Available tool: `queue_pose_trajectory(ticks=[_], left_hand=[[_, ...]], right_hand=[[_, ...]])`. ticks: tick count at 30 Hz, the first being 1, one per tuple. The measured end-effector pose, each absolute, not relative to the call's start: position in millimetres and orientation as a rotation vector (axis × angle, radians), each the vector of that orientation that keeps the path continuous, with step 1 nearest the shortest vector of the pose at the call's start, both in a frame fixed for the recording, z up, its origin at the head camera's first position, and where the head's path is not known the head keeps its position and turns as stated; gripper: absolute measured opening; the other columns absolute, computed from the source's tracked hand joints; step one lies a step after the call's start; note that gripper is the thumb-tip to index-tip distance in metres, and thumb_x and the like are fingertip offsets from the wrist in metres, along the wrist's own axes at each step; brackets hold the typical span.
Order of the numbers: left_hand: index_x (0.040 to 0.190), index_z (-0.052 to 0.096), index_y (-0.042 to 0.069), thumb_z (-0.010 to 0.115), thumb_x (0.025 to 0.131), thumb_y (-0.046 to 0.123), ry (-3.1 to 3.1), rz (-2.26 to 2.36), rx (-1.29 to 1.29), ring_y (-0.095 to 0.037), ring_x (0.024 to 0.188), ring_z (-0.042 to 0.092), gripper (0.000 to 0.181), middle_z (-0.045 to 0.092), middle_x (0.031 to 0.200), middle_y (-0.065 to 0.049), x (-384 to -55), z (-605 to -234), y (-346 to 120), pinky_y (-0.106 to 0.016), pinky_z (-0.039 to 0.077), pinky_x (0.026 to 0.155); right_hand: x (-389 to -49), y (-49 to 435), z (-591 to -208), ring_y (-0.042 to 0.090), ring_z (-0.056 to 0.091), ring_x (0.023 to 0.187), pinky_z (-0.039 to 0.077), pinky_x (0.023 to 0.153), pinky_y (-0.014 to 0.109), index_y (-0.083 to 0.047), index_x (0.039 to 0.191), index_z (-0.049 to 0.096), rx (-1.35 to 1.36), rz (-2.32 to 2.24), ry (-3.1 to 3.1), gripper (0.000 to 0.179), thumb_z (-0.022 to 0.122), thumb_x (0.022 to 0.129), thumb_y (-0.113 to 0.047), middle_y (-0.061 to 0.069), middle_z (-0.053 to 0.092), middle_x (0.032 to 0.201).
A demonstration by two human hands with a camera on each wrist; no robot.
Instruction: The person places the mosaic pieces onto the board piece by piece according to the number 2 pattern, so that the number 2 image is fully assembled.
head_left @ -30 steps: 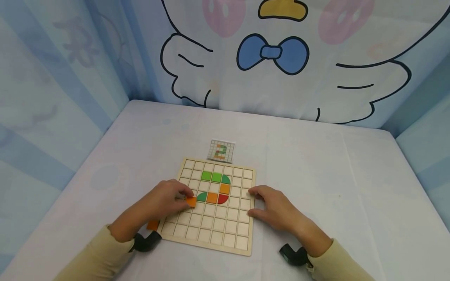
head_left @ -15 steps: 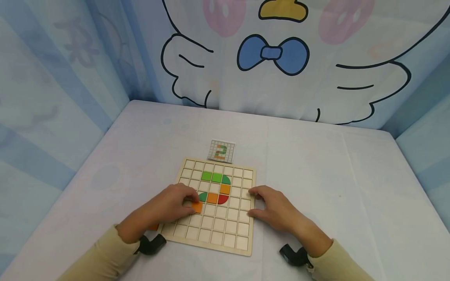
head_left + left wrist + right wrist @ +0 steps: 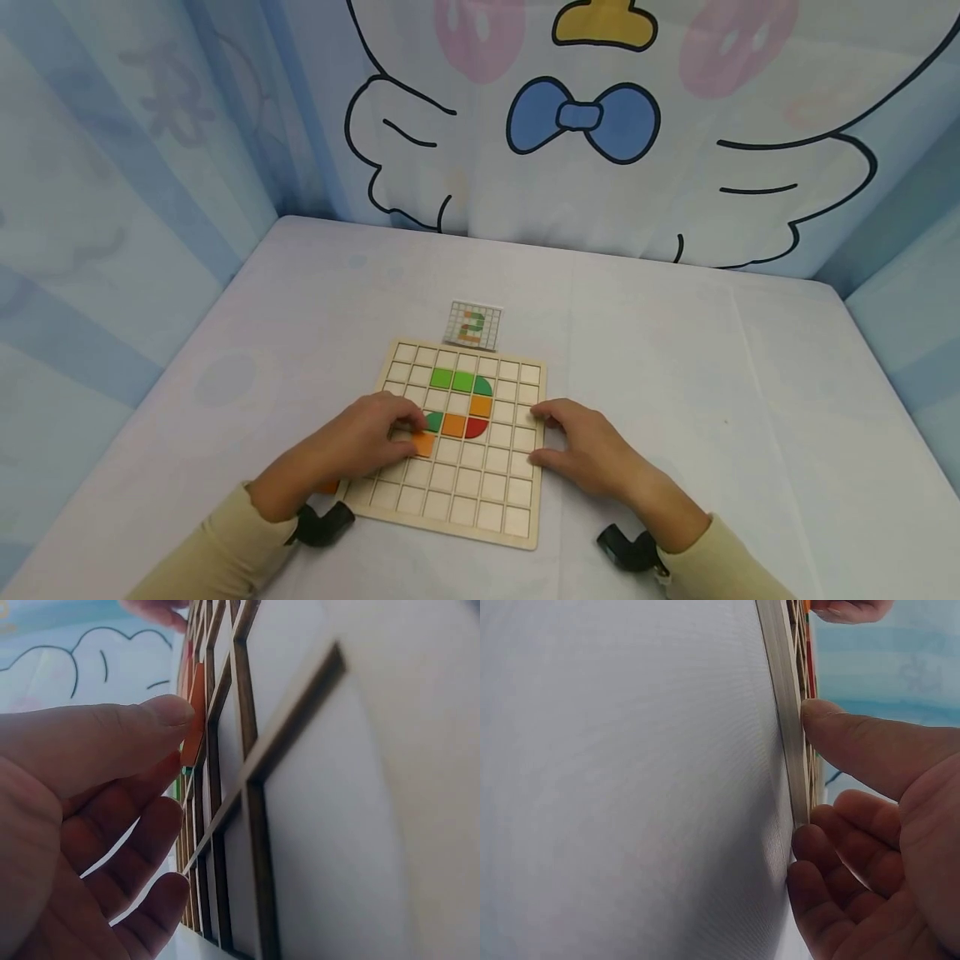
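Note:
A square wooden grid board lies on the table with coloured tiles set in some cells. My left hand pinches an orange square tile between thumb and fingers, low over a cell just below the green quarter-round tile. From the left wrist, the thumb presses the near face of that tile, which stands tilted against the grid lines. My right hand touches the board's right edge, thumb and index finger spread apart along it. In the right wrist view the thumb rests on the rim.
Behind the board lies a small pattern card with a grid and coloured figure. Another orange piece sits at the board's left edge, partly covered by my left wrist. A printed curtain rises behind the table.
My left hand has moved right and slightly nearer with the orange tile, from beside the green quarter-round to the cell below it. The right hand stays at the board's edge.

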State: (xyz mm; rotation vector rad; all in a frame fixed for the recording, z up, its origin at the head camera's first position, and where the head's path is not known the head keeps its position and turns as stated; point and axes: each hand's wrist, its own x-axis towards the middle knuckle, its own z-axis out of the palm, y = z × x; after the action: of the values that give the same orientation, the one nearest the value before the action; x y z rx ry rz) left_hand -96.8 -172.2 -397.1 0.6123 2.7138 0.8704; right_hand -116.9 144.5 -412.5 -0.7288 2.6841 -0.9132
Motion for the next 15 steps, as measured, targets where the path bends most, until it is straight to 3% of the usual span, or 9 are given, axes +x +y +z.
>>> queue_pose_trajectory(ticks=[15], left_hand=[[0.099, 0.072, 0.017, 0.078, 0.087, 0.013, 2.712, 0.879, 0.680, -0.015, 0.097, 0.059, 0.014, 0.065, 0.098, 0.011, -97.1, -404.3, -173.2, -0.042, 0.048, 0.091]], right_hand=[[-117.1, 143.6, -412.0, 0.021, 0.061, 0.106, 0.049, 0.094, 0.045, -0.001, 0.129, 0.060, -0.727, -0.893, 2.683, 0.052, 0.081, 0.085, -0.019, 0.007, 0.063, 0.121]])
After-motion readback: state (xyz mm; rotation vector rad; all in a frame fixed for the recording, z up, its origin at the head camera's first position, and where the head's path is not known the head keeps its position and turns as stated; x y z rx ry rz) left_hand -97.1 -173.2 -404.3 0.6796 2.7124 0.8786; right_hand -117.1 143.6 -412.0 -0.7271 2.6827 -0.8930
